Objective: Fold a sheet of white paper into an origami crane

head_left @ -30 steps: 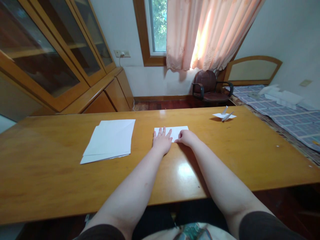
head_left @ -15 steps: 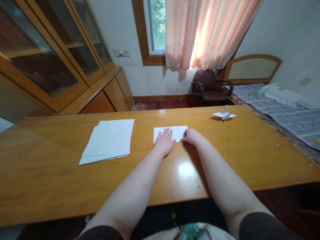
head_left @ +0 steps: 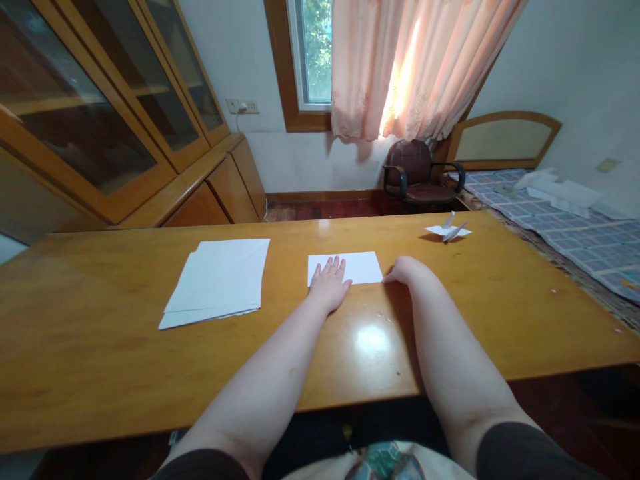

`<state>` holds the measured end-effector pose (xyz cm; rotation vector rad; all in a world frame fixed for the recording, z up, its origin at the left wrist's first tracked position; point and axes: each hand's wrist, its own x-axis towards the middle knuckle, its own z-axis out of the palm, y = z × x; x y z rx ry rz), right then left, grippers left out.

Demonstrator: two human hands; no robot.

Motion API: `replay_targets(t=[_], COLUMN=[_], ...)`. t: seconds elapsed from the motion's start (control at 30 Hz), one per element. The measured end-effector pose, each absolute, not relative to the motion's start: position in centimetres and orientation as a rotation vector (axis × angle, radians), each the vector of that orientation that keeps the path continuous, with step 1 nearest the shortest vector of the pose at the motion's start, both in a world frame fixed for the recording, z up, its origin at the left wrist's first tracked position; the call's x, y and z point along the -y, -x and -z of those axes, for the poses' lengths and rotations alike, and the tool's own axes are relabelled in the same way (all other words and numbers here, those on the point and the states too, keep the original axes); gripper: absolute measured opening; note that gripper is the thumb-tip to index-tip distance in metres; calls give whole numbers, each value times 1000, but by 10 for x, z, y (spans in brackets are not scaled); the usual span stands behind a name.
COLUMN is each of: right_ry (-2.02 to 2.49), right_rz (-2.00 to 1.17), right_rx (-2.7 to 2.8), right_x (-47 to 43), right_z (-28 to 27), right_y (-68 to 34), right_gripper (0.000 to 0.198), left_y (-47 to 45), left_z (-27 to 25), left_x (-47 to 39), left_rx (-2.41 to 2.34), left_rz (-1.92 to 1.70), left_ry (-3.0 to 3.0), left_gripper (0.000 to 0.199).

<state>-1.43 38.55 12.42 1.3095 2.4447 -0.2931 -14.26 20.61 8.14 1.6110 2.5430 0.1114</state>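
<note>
A white folded sheet of paper lies flat on the wooden table in front of me. My left hand rests palm down on its left part, fingers stretched out and apart, covering some of the paper. At the sheet's lower right corner is my right hand, its fingers curled together and one fingertip at or just beside the corner. Nothing shows between those fingers.
A stack of white paper lies left on the table. Toward the back right stands a folded paper crane. Beyond the table are a brown armchair, a bed and a glass-fronted cabinet.
My right hand has slid to the right along the paper's near edge, uncovering its right end. My left hand has stayed on the sheet.
</note>
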Motion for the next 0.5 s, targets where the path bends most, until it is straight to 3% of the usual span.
replay_targets(t=[0.3, 0.4, 0.5], right_ry=[-1291, -933, -727], right_rz=[317, 370, 372], right_rx=[-2897, -3156, -3077], right_x=[-364, -343, -329], right_z=[-131, -118, -99], right_y=[21, 38, 50], right_gripper=[27, 38, 53], left_y=[142, 141, 141], left_z=[-81, -83, -84], left_x=[-206, -206, -206], left_rx=[-2553, -2553, -2555], left_rz=[-107, -99, -103], left_ry=[-1620, -1618, -1606], left_gripper=[65, 64, 64])
